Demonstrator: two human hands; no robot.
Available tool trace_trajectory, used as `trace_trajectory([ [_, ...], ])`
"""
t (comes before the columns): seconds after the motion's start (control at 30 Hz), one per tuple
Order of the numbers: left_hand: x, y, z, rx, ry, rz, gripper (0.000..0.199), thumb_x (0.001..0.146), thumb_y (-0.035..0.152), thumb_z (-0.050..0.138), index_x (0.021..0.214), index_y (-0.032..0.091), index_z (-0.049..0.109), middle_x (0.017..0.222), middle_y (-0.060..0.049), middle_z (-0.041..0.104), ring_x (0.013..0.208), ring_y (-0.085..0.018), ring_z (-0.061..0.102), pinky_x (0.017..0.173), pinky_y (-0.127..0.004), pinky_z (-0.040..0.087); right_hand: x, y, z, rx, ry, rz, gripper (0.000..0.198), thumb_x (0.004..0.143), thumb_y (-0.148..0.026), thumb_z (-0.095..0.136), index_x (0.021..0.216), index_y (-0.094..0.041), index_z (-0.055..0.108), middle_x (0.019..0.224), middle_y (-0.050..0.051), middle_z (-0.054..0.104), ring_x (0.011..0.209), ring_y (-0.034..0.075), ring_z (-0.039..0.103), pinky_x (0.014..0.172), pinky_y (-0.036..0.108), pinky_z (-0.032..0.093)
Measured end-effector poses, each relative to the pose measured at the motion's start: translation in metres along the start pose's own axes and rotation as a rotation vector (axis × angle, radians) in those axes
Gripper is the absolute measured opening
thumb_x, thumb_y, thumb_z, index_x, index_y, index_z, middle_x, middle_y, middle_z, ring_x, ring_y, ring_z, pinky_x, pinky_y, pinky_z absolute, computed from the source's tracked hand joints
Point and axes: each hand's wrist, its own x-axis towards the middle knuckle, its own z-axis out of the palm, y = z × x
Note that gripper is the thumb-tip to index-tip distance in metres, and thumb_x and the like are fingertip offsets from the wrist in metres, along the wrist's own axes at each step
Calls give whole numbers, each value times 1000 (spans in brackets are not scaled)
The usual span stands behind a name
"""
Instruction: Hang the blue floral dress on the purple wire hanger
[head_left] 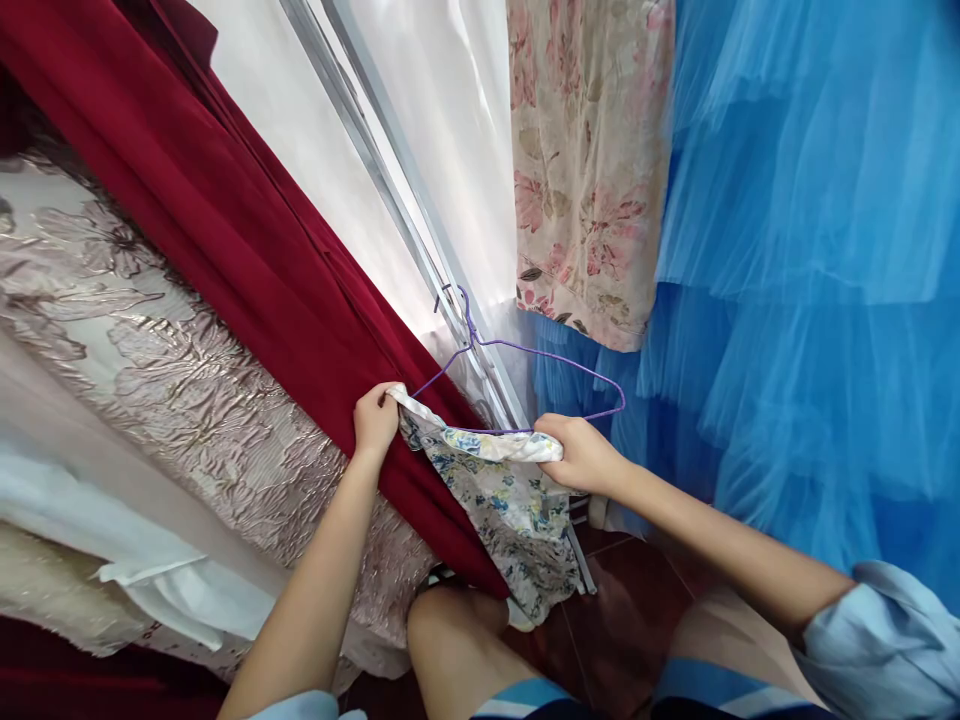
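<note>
A white garment with a blue and yellow floral print (517, 500) hangs down between my two hands, its top edge folded over the lower bar of a purple wire hanger (555, 356). My left hand (376, 420) is closed on the left end of that top edge. At the other end, my right hand (581, 452) has its fingers wrapped round the cloth, close to the hanger's lower bar. The hanger's hook is up by a metal pole; I cannot tell whether it is hooked onto something.
Grey metal poles (382, 170) run behind the hanger. Dark red cloth (247, 240) and a shiny pink embossed fabric (195, 350) hang to the left. A pink floral garment (589, 190) and layered blue tulle (795, 250) hang to the right. Dark red tiles (622, 610) lie below.
</note>
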Motion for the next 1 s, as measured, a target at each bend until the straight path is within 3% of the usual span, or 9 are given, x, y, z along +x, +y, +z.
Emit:
trace_trajectory([
  [0.23, -22, -26, -16, 77, -24, -131, 17, 59, 12, 61, 64, 21, 75, 63, -7, 69, 80, -32, 69, 93, -45, 47, -2, -2, -2, 8, -41, 39, 11, 73, -12, 54, 69, -20, 47, 75, 0, 54, 67, 14, 53, 62, 24, 33],
  [0.43, -13, -39, 0, -210, 155, -170, 24, 70, 23, 56, 85, 14, 73, 83, -8, 73, 78, -22, 68, 78, -36, 55, 0, -13, 5, -119, -80, 96, 5, 78, -17, 56, 75, -20, 53, 81, 2, 62, 73, 16, 57, 61, 25, 30],
  [0.57, -8, -38, 4, -425, 251, -181, 29, 73, 29, 58, 96, 14, 69, 98, -9, 72, 87, -18, 68, 82, -31, 55, 5, -14, 7, -178, -95, 133, 5, 81, -22, 56, 76, -21, 56, 83, 3, 64, 74, 18, 60, 60, 27, 27],
  [0.87, -41, -45, -19, -672, 232, -387, 26, 72, 19, 56, 97, 21, 62, 92, -6, 71, 82, -17, 69, 73, -29, 56, 10, -12, 13, -209, -111, 170, 7, 80, -25, 59, 75, -21, 56, 83, 3, 67, 74, 19, 62, 58, 28, 24],
  [1.0, -38, -36, -35, -676, 215, -391, 29, 75, 21, 59, 103, 23, 64, 99, -4, 72, 83, -16, 69, 73, -26, 56, 10, -15, 9, -207, -128, 169, 9, 81, -26, 58, 74, -21, 57, 83, 4, 68, 75, 19, 63, 58, 28, 25],
])
